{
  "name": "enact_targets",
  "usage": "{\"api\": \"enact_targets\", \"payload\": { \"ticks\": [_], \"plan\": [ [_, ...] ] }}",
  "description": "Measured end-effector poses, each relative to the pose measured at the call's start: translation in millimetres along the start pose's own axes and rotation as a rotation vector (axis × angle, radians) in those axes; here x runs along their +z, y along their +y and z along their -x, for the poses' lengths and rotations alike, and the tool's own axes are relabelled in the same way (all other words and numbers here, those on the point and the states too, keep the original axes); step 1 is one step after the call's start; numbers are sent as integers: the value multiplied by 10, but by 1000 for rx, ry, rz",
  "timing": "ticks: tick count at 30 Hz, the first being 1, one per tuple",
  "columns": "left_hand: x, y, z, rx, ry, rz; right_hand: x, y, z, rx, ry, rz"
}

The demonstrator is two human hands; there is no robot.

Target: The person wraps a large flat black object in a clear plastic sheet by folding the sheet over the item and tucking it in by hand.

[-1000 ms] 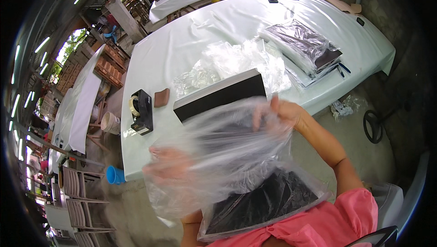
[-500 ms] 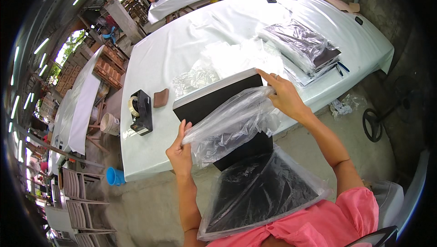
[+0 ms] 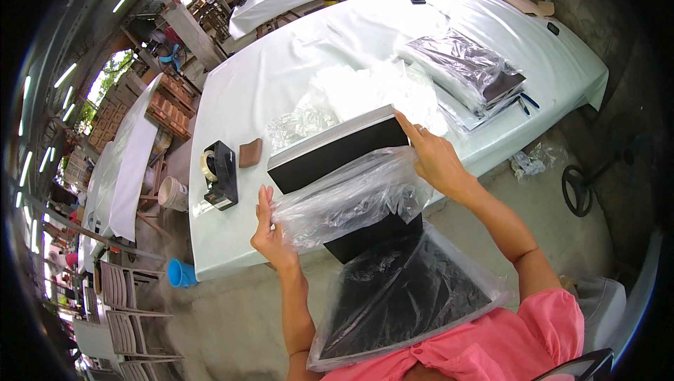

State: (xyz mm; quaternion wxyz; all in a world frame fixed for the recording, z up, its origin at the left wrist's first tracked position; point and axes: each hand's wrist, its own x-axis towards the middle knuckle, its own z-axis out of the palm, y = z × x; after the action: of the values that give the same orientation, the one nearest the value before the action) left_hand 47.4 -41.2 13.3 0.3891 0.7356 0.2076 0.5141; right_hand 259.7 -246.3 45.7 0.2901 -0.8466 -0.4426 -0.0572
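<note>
A thick black book-like block [image 3: 344, 149] with a pale grey edge stands tilted in front of me at the table's near side. A clear plastic bag [image 3: 351, 202] is bunched around its lower part. My right hand [image 3: 437, 160] grips the block's right end, fingers over the upper corner and the bag beside the palm. At the bag's left edge is my left hand [image 3: 274, 230], its fingers stretched upward against the plastic; its thumb is hidden. On my lap lies a wide black panel [image 3: 400, 297] under clear plastic.
A black tape dispenser [image 3: 221, 174] and a brown block [image 3: 250, 153] sit at the left of the white-covered table [image 3: 281, 79]. Behind my work lie loose clear bags [image 3: 372, 89]. At right is a plastic-wrapped dark stack [image 3: 467, 65] with pens [image 3: 526, 102]. A blue bucket [image 3: 181, 273] stands below.
The bag has slipped lower and bunched up, baring more of the black block's face. My left hand has shifted slightly left and straightened its fingers. The right hand has slid slightly down the corner.
</note>
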Motion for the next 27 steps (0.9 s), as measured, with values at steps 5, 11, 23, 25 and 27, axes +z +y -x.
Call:
{"api": "enact_targets", "payload": {
  "ticks": [5,11,23,25,27],
  "plan": [
    [-72,67,-86,53,21,-6,-190,-105,176,-114,286,-236],
    [-382,201,-444,-327,-262,292,-624,-141,88,58,-212,-728],
    [-605,-557,-173,-824,-763,232,-155,417,-28,239,-632,-887],
    [-634,-834,4,-965,-779,251,48,376,74,531,-587,-1127],
    [-579,-913,181,-1062,-807,442,128,383,136,575,-587,-1107]
  ]
}}
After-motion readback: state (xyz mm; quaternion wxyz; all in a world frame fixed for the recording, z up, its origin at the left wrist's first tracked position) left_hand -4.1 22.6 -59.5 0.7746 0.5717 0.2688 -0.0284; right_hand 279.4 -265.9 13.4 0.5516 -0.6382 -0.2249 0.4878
